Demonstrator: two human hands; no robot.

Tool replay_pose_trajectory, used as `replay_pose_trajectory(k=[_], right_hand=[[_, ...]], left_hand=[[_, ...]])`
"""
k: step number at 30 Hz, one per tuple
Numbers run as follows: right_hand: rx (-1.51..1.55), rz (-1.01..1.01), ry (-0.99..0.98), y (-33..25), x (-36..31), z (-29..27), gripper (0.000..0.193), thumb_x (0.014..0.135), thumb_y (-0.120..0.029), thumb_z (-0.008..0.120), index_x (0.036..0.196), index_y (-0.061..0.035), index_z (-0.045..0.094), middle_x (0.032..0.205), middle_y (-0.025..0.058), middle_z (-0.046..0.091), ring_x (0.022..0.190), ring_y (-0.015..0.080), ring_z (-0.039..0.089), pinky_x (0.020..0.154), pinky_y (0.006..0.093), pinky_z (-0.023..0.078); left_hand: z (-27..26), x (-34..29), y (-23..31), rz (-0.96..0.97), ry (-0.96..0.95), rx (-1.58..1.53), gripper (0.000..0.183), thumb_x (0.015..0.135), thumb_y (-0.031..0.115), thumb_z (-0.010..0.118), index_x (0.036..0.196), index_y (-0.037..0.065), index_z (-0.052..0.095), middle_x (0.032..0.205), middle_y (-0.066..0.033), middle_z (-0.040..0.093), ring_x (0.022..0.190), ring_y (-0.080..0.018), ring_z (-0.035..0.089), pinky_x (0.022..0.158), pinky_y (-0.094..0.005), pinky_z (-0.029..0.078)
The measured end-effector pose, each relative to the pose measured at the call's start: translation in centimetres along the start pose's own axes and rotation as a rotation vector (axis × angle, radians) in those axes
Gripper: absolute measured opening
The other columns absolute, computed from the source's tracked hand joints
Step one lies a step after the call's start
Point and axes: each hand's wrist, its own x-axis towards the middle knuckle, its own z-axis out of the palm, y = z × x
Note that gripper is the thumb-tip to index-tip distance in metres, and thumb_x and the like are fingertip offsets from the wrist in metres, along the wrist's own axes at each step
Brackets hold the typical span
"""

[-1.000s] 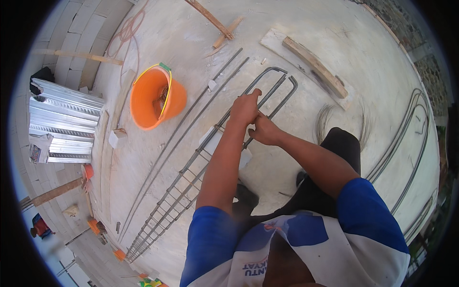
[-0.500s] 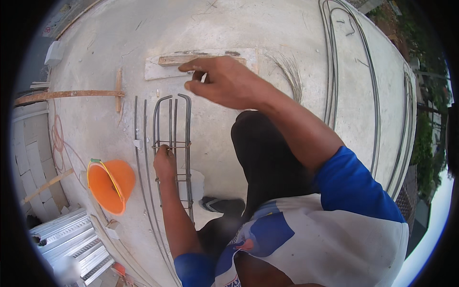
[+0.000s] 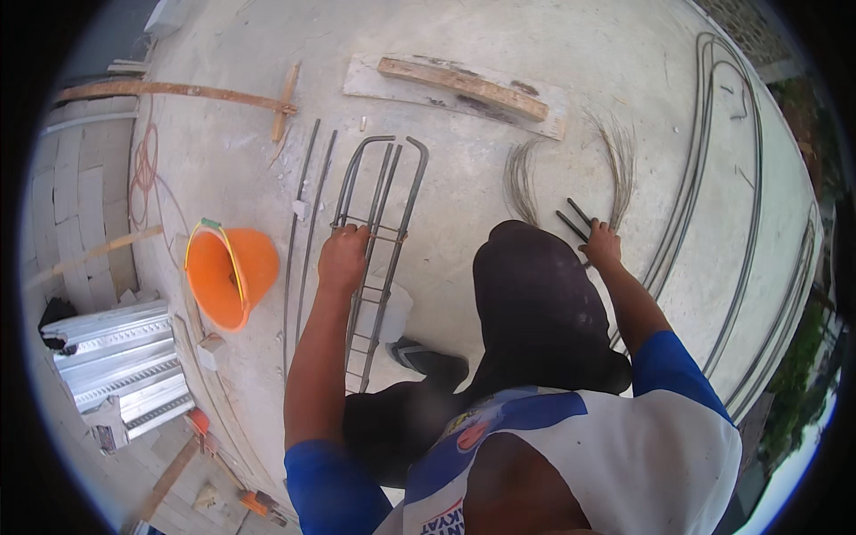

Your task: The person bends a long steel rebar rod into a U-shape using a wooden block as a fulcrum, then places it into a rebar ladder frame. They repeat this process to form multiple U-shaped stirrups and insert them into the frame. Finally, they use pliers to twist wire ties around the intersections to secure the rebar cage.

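My left hand [image 3: 343,259] is closed around the left side of a long steel rebar cage [image 3: 390,234], close to one of its cross ties. The cage lies lengthwise on the concrete, its far bar ends bent over. Out to the right, beside my knee, my right hand [image 3: 602,245] is closed on a pair of pincers whose two dark handles [image 3: 575,218] stick out past the fingers; their head is hidden. Thin tie wires lie just beyond, one bunch [image 3: 620,165] on the right and another [image 3: 520,183] nearer my knee.
An orange bucket [image 3: 259,276] lies tilted left of two loose rebars [image 3: 305,209]. A timber piece [image 3: 464,87] rests on a pale board [image 3: 366,78] ahead. Long bent rebars [image 3: 704,169] run along the right. Ribbed metal sheets [image 3: 125,361] lie at the lower left.
My right hand has dropped from above the board to the right of my knee and now grips the pincers. My left hand stays on the cage. The view has shifted.
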Motion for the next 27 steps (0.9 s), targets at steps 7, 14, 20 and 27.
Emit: replay_pose_trajectory(k=[7,14,20,27], right_hand=[[0.071,-0.022,-0.038,-1.2,2.0,-0.3,0.037,0.083,-0.025,0.064,0.104,-0.0007,0.044,0.098,0.0207,0.060,0.092,0.0358,0.063,0.077,0.0450,0.051],[0.570,-0.533,0.458,-13.4,-3.1,-25.8,0.037,0.080,-0.018,0.069,0.107,0.0022,0.054,0.101,0.0168,0.064,0.097,0.0263,0.064,0.083,0.0384,0.049],[0.846,-0.728,0.018,-26.1,-11.4,-31.6,0.038,0.081,-0.020,0.069,0.107,0.0042,0.059,0.100,0.0110,0.063,0.096,0.0206,0.060,0.090,0.0329,0.044],[-0.432,-1.252,0.552,-30.2,-14.5,-35.2,0.069,0.066,-0.034,0.081,0.120,-0.0011,0.052,0.097,0.0156,0.063,0.096,0.0304,0.060,0.088,0.0408,0.044]], left_hand=[[-3.0,-2.4,2.2,-0.611,0.074,-0.365,0.028,0.081,0.022,0.064,0.103,0.005,0.060,0.092,-0.0161,0.066,0.088,-0.0345,0.064,0.076,-0.0425,0.051],[-3.0,-0.7,12.8,-0.102,0.505,-0.615,0.073,0.073,0.032,0.074,0.132,0.003,0.042,0.114,-0.0184,0.057,0.102,-0.0284,0.058,0.084,-0.0385,0.048],[-8.3,0.2,13.2,-0.221,0.370,-0.931,0.040,0.085,0.012,0.052,0.124,0.005,0.046,0.102,-0.0187,0.063,0.098,-0.0324,0.061,0.082,-0.0411,0.049],[-1.7,-2.1,9.0,-0.271,0.573,-0.767,0.015,0.081,0.007,0.052,0.092,0.010,0.062,0.082,-0.0105,0.062,0.083,-0.0309,0.062,0.073,-0.0425,0.048]])
